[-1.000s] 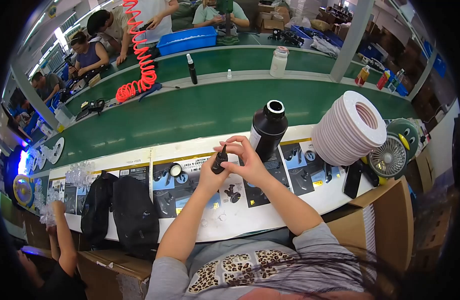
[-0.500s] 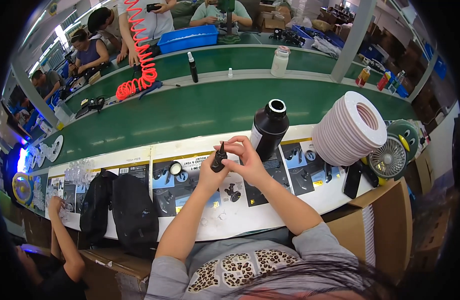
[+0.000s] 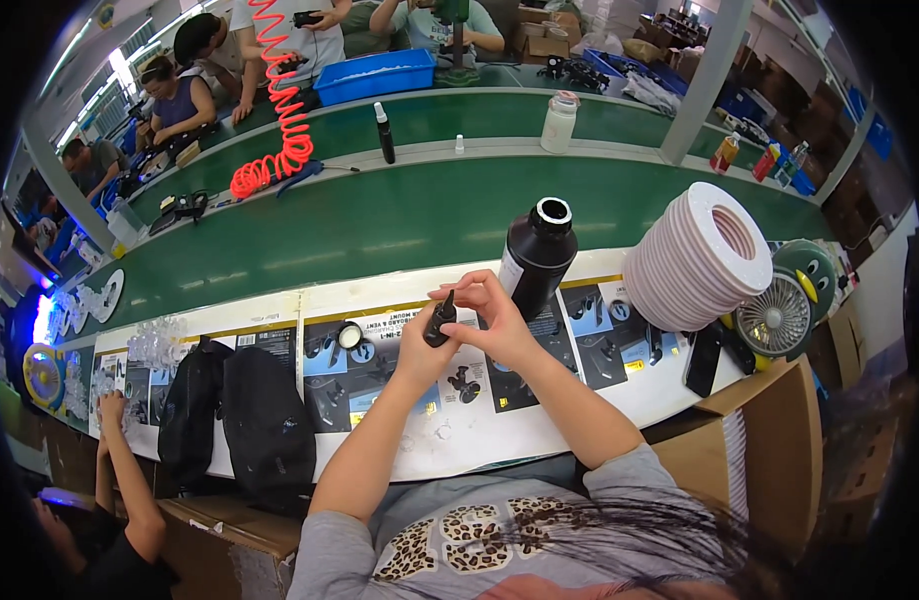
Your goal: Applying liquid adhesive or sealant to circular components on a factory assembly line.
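A small black dropper bottle with a pointed nozzle stands tilted between my two hands. My left hand is wrapped round its body, hiding most of it. My right hand curves about the upper part, its thumb against the collar and its fingers bent beside the nozzle tip. Just beyond my right hand stands a large black bottle with its mouth uncapped. A small round white-topped cap or jar lies on the printed sheets to the left of my hands.
White foam-like rings are stacked at the right, beside a small fan and a phone. Black sleeves lie at the left. Past the table runs a green conveyor. A co-worker's hand handles clear parts at far left.
The dropper bottle leans slightly more to the right; both my hands keep nearly the same place on it. A person at the back has raised an arm.
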A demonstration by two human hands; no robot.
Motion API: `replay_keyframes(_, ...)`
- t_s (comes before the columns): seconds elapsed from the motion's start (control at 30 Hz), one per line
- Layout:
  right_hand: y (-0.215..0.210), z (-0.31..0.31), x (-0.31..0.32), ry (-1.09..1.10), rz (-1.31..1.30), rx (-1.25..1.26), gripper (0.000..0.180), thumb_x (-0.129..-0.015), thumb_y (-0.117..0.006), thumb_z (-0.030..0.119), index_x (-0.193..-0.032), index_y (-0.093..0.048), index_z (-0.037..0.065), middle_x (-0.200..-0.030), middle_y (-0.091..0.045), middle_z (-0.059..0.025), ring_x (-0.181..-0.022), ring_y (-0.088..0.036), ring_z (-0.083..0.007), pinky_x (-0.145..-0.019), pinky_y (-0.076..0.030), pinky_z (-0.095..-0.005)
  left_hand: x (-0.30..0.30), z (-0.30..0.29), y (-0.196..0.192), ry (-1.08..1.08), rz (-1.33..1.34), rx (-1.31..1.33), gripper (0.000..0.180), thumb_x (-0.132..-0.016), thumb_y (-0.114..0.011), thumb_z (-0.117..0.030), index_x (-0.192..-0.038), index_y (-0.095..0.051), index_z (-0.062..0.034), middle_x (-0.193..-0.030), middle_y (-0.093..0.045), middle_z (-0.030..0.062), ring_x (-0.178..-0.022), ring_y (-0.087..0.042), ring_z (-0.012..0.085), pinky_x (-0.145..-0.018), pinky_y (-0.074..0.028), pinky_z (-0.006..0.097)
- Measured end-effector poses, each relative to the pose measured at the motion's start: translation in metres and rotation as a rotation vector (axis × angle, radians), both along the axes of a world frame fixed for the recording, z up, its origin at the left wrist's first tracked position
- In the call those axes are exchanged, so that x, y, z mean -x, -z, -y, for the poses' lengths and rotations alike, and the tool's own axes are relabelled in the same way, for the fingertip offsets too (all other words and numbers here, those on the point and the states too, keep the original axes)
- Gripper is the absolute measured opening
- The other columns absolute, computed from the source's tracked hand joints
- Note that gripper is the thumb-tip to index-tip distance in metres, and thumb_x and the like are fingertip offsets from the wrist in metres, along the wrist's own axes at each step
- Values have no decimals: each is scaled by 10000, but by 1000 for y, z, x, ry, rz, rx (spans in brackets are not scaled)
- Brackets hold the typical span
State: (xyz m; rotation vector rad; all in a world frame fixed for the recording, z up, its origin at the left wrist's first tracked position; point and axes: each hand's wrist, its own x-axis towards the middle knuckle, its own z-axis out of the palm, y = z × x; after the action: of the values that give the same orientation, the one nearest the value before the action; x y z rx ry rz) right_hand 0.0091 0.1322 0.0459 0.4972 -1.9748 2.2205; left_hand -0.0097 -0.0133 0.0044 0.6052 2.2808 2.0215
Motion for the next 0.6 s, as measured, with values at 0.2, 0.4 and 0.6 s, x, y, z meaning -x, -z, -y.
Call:
replay_keyframes(0.2, 9, -3, 0, -4, -13, -29, 504, -709, -789, 43, -1035, -408, 93, -1026, -598, -58, -1070, -557, -175, -987, -398, -353, -2, -4, -1, -9, -51, -8, 401, -733, -695, -74, -1114, -593, 0, -822, -630, 62, -754, -579, 121, -706, -482, 266)
replay_keyframes(0.4, -2, -2, -3, 28, -23, -86, 500, -704, -790, 35, -1023, -410, 102, -1027, -601, -64, -1099, -544, -184, -1008, -381, -364, -1, -2, 8, 29, -52, 26, 399, -738, -694, -77, -1115, -587, -2, -821, -624, 56, -755, -568, 109, -696, -473, 260)
replay_keyframes(0.6, 0, -7, 1, -73, 10, 25, 492, -710, -786, 34, -1019, -410, 108, -1031, -604, -72, -1116, -542, -183, -1009, -381, -367, -2, -2, 6, 31, 75, -74, 355, -745, -690, -86, -1076, -592, -1, -807, -617, 39, -746, -550, 96, -685, -462, 259)
